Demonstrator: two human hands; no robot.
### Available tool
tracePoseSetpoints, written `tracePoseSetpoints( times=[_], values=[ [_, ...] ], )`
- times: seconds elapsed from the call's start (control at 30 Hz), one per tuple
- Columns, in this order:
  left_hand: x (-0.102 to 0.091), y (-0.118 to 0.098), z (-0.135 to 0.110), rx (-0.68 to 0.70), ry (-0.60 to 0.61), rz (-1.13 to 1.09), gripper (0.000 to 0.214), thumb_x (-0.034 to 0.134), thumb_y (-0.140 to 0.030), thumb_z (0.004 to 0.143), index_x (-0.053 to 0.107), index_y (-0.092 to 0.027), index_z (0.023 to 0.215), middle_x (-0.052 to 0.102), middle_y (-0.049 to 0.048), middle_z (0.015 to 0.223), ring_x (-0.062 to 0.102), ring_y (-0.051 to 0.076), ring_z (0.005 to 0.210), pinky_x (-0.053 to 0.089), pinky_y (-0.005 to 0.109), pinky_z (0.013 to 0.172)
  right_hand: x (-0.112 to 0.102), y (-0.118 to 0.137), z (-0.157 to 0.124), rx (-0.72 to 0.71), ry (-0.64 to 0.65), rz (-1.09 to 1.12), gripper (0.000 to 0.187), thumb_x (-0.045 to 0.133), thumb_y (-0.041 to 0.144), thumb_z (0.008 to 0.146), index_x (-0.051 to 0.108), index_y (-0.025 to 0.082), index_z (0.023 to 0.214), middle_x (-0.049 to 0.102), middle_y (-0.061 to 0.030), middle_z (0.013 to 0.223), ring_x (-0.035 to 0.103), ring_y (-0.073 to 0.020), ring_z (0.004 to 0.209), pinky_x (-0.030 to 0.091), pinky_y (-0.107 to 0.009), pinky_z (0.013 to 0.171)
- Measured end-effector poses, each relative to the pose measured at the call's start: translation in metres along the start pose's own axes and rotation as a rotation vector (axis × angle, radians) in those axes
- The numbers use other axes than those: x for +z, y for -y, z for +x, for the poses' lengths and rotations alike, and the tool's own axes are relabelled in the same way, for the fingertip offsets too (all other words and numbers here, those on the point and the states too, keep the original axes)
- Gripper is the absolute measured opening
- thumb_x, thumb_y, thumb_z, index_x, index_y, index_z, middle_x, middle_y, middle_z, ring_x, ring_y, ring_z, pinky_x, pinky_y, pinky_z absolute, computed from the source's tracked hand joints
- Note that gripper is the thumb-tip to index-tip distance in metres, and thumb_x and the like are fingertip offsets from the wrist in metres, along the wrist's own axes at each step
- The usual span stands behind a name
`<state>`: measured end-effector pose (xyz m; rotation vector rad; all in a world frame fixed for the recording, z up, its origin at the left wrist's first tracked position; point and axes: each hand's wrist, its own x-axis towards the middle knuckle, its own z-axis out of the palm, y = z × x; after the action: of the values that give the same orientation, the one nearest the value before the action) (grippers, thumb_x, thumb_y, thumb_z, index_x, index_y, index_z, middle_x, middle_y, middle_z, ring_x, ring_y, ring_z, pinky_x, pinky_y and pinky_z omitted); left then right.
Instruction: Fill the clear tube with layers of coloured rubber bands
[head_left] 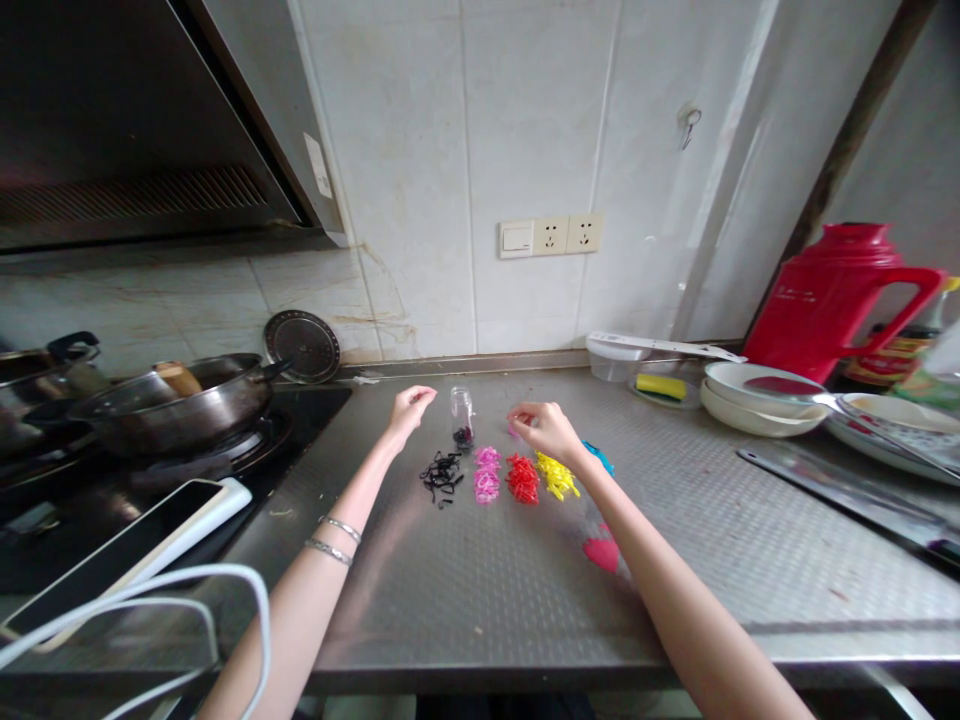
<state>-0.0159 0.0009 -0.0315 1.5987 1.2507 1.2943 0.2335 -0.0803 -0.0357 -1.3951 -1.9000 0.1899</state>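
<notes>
Both hands work the far side of a metal bench (420, 610), where small heaps of what look like elastic bands form a row between the forearms. The left hand (409, 408) hovers just left of a clear jar (462, 408), thumb and fingers drawn nearly together; nothing shows in its grasp, though whether it pinches a thin strand cannot be told. The right hand (549, 432) is turned inward above the row, fingers curled nearly closed, with a speck of pink at the fingertips — held or merely lying beneath, it is impossible to say. The heaps seem grouped by colour so that each stays apart: black bands (442, 476), pink bands (487, 476), red bands (523, 481), yellow bands (556, 477) and, partly hidden by the right wrist, blue bands (598, 456). The jar appears to stand upright behind the black and pink heaps, within easy reach of either hand, dark pieces gathered at its base. Its smooth, see-through wall contrasts with the tangled, rubbery-looking strands — the black ones long and loose, the red packed tight — and with the bench's dull, dimpled surface.
</notes>
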Motion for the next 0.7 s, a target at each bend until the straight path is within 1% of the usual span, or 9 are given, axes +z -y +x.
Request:
tracePoseSetpoints(
  times=[0.1, 0.2, 0.3, 0.43, 0.57, 0.7],
  values=[
    [-0.001, 0.014, -0.003, -0.082, -0.001, -0.012, 0.025, 0.056, -0.033, 0.067, 0.062, -0.015, 0.084, 0.042, -0.0037, 0.056, 0.031, 0.005, 0.042, 0.017, 0.016, 0.035, 0.010, 0.017, -0.006, -0.130, 0.062, -0.071, 0.020, 0.050, 0.023, 0.072, 0.067, 0.021, 0.082, 0.066, -0.0021, 0.079, 0.056, -0.0151, 0.078, 0.041, -0.023, 0.070],
    [0.001, 0.021, -0.007, -0.151, 0.060, -0.047, 0.023, 0.056, -0.029, 0.067, 0.061, -0.014, 0.083, 0.041, -0.0038, 0.056, 0.031, 0.004, 0.041, 0.015, 0.015, 0.034, 0.024, 0.035, -0.013, -0.258, 0.158, -0.142, 0.020, 0.051, 0.025, 0.073, 0.066, 0.021, 0.086, 0.064, -0.0033, 0.085, 0.054, -0.0165, 0.086, 0.041, -0.025, 0.074],
    [0.004, 0.021, -0.009, -0.175, 0.117, -0.081, 0.020, 0.055, -0.024, 0.067, 0.060, -0.013, 0.083, 0.040, -0.0042, 0.054, 0.030, 0.003, 0.040, 0.014, 0.016, 0.034, 0.038, 0.049, -0.020, -0.326, 0.278, -0.199, 0.024, 0.052, 0.028, 0.075, 0.064, 0.021, 0.094, 0.061, -0.0050, 0.091, 0.052, -0.0172, 0.091, 0.041, -0.025, 0.073],
    [0.005, 0.023, -0.010, -0.185, 0.121, -0.067, 0.019, 0.054, -0.022, 0.068, 0.060, -0.012, 0.083, 0.039, -0.0046, 0.053, 0.029, 0.003, 0.039, 0.014, 0.015, 0.033, 0.050, 0.058, -0.021, -0.369, 0.384, -0.267, 0.027, 0.049, 0.029, 0.078, 0.062, 0.023, 0.101, 0.058, -0.0057, 0.097, 0.053, -0.0175, 0.091, 0.042, -0.025, 0.068],
    [0.004, 0.028, -0.009, -0.190, 0.107, -0.054, 0.018, 0.054, -0.021, 0.068, 0.060, -0.012, 0.082, 0.039, -0.0049, 0.053, 0.030, 0.003, 0.039, 0.015, 0.015, 0.033, 0.057, 0.065, -0.019, -0.409, 0.428, -0.315, 0.028, 0.049, 0.030, 0.078, 0.062, 0.021, 0.101, 0.058, -0.0072, 0.098, 0.052, -0.0192, 0.094, 0.044, -0.026, 0.069],
    [0.003, 0.030, -0.009, -0.198, 0.104, -0.054, 0.017, 0.054, -0.020, 0.069, 0.059, -0.012, 0.082, 0.040, -0.0047, 0.054, 0.030, 0.003, 0.038, 0.015, 0.015, 0.033, 0.064, 0.074, -0.018, -0.476, 0.387, -0.367, 0.029, 0.049, 0.032, 0.077, 0.064, 0.019, 0.099, 0.059, -0.0086, 0.096, 0.050, -0.0218, 0.094, 0.044, -0.029, 0.072]
  ],
)
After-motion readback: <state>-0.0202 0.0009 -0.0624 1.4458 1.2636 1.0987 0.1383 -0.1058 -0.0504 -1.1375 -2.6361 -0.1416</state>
